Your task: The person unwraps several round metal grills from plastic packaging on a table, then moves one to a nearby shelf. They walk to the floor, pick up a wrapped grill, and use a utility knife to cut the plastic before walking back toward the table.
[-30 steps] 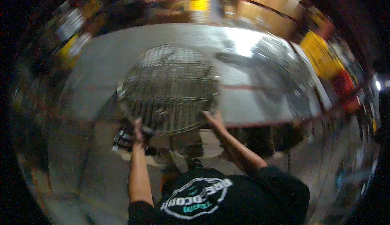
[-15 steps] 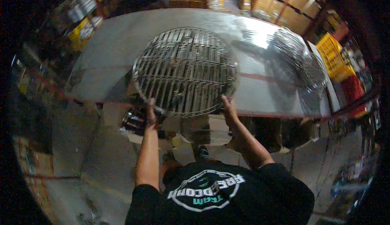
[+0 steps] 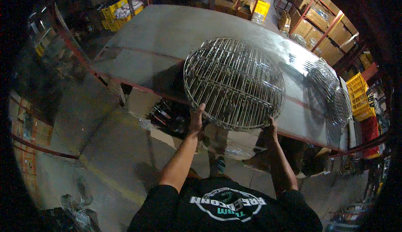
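Observation:
A round wire grill grate (image 3: 234, 83) made of thin parallel metal bars is held up over the near edge of the metal table (image 3: 155, 31). Its bars look doubled, so it may be more than one grate lying together. My left hand (image 3: 197, 118) grips the rim at the near left, thumb on top. At the near right, my right hand (image 3: 271, 128) is closed round the rim. The fingers of both hands are partly hidden beneath the grate.
More round wire grates (image 3: 324, 81) lie piled at the table's right end. A yellow crate (image 3: 359, 96) stands beyond that end. Open boxes (image 3: 167, 117) sit under the near edge. Shelving with cartons (image 3: 318, 27) rises at the back right.
My view has turned to the left, so the table and grate appear farther right. Both hands still hold the grate, whose doubled bars now show more clearly.

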`<state>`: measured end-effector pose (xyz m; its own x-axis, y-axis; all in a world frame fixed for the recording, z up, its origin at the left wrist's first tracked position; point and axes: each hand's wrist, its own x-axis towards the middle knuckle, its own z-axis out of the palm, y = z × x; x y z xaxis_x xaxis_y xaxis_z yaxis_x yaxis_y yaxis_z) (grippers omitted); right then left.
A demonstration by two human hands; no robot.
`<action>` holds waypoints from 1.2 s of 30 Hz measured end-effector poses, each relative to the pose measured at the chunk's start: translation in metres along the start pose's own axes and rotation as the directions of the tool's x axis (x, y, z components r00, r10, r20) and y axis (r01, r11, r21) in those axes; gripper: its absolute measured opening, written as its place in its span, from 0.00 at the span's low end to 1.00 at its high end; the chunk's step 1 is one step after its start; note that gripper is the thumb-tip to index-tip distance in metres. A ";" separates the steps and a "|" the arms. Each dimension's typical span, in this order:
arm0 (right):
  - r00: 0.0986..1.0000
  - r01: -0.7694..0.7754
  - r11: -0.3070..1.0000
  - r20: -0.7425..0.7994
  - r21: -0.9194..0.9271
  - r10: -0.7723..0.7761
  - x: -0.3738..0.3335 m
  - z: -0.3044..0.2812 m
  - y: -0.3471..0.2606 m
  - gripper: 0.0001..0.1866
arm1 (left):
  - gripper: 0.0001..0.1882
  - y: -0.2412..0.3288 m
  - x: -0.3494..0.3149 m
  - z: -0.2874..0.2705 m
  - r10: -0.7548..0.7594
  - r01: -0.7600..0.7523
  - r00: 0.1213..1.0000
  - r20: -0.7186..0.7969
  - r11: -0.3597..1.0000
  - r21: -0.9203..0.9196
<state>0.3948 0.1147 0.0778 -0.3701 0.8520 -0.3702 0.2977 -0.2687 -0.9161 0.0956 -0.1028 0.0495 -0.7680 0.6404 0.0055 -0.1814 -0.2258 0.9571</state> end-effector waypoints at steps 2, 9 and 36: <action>0.999 0.024 0.999 -0.041 0.027 -0.023 0.008 -0.004 0.011 0.28 | 0.24 0.003 -0.005 -0.002 -0.009 0.010 1.000 -0.026 1.000 0.026; 0.998 0.029 0.944 0.049 0.330 -0.048 0.031 0.014 -0.008 0.29 | 0.31 -0.005 0.020 0.004 -0.098 0.102 0.994 -0.055 0.993 0.068; 0.927 0.370 0.929 0.061 0.017 -0.370 0.068 0.107 -0.004 0.52 | 0.37 -0.087 0.111 -0.194 0.252 -0.234 0.968 -0.003 0.902 0.362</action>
<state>0.2741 0.1252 0.0393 -0.5069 0.8619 -0.0132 0.1250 0.0583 -0.9904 -0.0928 -0.1545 -0.0897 -0.7906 0.5609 0.2457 0.2384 -0.0876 0.9672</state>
